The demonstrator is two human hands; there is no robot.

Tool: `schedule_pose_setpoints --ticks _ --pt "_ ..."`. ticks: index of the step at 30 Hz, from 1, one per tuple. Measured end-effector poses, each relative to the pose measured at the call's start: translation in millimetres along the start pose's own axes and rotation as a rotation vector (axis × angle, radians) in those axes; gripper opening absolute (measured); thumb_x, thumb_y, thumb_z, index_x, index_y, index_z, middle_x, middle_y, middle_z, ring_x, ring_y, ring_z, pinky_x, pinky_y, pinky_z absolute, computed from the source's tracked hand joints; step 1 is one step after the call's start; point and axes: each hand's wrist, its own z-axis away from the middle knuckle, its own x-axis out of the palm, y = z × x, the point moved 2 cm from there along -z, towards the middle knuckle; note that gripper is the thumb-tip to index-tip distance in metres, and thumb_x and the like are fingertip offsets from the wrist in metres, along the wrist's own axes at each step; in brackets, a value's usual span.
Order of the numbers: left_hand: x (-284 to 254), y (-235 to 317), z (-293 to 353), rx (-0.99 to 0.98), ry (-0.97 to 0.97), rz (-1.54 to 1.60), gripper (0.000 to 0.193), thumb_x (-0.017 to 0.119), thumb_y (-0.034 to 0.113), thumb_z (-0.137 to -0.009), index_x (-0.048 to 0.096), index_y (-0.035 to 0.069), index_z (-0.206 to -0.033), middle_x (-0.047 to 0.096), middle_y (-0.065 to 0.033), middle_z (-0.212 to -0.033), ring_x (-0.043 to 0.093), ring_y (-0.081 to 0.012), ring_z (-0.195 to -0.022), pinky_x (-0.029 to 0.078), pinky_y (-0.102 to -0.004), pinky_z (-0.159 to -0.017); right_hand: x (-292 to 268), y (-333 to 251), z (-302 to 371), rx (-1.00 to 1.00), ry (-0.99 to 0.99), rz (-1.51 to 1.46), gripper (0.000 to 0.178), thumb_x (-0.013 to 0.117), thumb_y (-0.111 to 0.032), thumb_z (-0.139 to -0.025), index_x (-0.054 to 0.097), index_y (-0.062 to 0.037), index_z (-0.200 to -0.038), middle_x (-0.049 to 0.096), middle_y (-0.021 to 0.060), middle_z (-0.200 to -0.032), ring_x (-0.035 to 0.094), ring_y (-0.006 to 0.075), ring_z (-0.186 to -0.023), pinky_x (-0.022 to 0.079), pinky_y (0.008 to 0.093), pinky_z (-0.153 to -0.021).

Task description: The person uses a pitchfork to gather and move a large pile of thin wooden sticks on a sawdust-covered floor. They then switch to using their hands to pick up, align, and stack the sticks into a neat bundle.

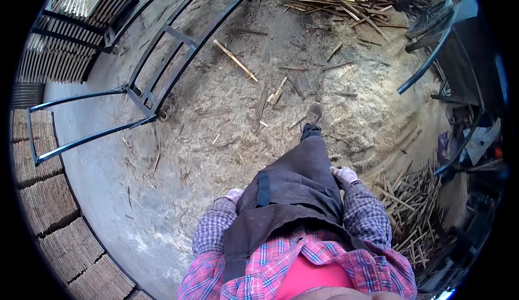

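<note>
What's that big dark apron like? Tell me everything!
The apron is dark brown, wrinkled, and looks like heavy cloth or leather; I can't tell which. It hangs down in front, over a plaid shirt, with a dark blue strip toward its left side. The right hand is at its right edge, maybe touching; the left hand, partly hidden, is near its left edge.

Work apron (pixel 303 173), 1: dark brown, smooth-faced, creased, faintly marked. 1 dark blue band (pixel 263 189) on the front, left of centre. Worn on the body; upper flap loose and sagging, folds across the middle, skirt draped forward, narrowing to its far end.
</note>
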Motion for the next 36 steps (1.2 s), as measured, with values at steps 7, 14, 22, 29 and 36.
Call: schedule_pose_setpoints --ticks 7,14,22,29,36 --pt "-85 106 -63 -0.012 -0.059 -0.350 0.044 0.045 0.045 -0.083 0.058 0.016 -0.113 0.058 -0.0164 -0.112 0.056 -0.0312 -0.103 0.046 -0.0394 -0.085 -115 -23 -111 -0.109 -0.094 0.256 0.060 0.040 -0.054 -0.083 0.054 -0.0077 -0.118 0.052 0.0172 -0.122 0.049 0.0305 -0.113 0.039 0.0391 -0.094" --pt "-149 188 -56 -0.303 0.225 0.255 0.047 0.042 0.046 -0.089 0.060 0.007 -0.109 0.063 -0.0147 -0.103 0.061 -0.0268 -0.092 0.049 -0.0367 -0.076 -234 -61 -148 -0.115 -0.281 0.328 0.056 0.047 -0.052 -0.081 0.057 -0.0083 -0.115 0.056 0.0143 -0.118 0.053 0.0300 -0.109 0.041 0.0385 -0.091" --pt "-201 232 -66 0.139 -0.019 1.293 0.032 0.061 0.023 -0.082 0.062 0.002 -0.106 0.063 -0.0099 -0.103 0.060 -0.0192 -0.089 0.049 -0.0333 -0.075 -319 -150 -168 -0.205 -0.432 0.526 0.048 0.048 -0.046 -0.084 0.057 -0.0102 -0.115 0.058 0.0141 -0.114 0.055 0.0301 -0.105 0.043 0.0377 -0.088" --pt "-323 207 -141 0.543 -0.389 0.812 0.028 0.061 0.019 -0.080 0.063 0.004 -0.103 0.063 -0.0101 -0.102 0.060 -0.0206 -0.089 0.049 -0.0336 -0.074 -394 -217 -176 -0.164 -0.287 0.579 0.047 0.056 -0.045 -0.082 0.060 -0.0063 -0.108 0.065 0.0139 -0.096 0.062 0.0280 -0.088 0.048 0.0353 -0.076" --pt "-467 224 -179 0.034 -0.688 0.212 0.031 0.059 0.024 -0.080 0.062 0.006 -0.106 0.063 -0.0102 -0.105 0.061 -0.0202 -0.089 0.050 -0.0317 -0.075 -488 -312 -227 0.080 -0.899 0.089 0.031 0.061 -0.020 -0.083 0.060 0.0015 -0.105 0.065 0.0108 -0.093 0.063 0.0191 -0.076 0.050 0.0311 -0.069"
